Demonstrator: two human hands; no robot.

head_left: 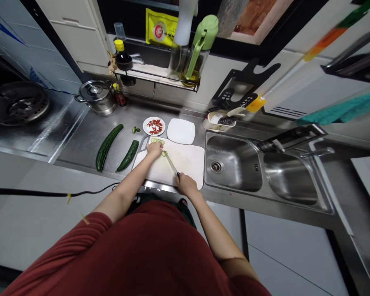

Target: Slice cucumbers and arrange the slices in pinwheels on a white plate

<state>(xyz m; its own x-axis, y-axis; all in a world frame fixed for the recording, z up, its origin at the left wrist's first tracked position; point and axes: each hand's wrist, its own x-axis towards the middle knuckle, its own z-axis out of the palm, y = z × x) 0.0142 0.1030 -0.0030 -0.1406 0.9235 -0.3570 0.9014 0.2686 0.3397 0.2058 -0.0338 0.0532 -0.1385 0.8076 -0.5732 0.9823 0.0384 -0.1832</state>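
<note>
On the white cutting board, my left hand is closed with bent fingers at a small row of cucumber slices near the board's far left corner. My right hand grips the dark handle of a kitchen knife. Its blade lies low over the board and points toward my left hand. A single cucumber slice is at the blade's tip. To the left, on the steel counter, lie a whole cucumber and a shorter cut cucumber.
Behind the board are a plate of chopped red pieces, a white square plate and small cucumber ends. A double sink adjoins on the right. A lidded pot stands back left, under a bottle shelf.
</note>
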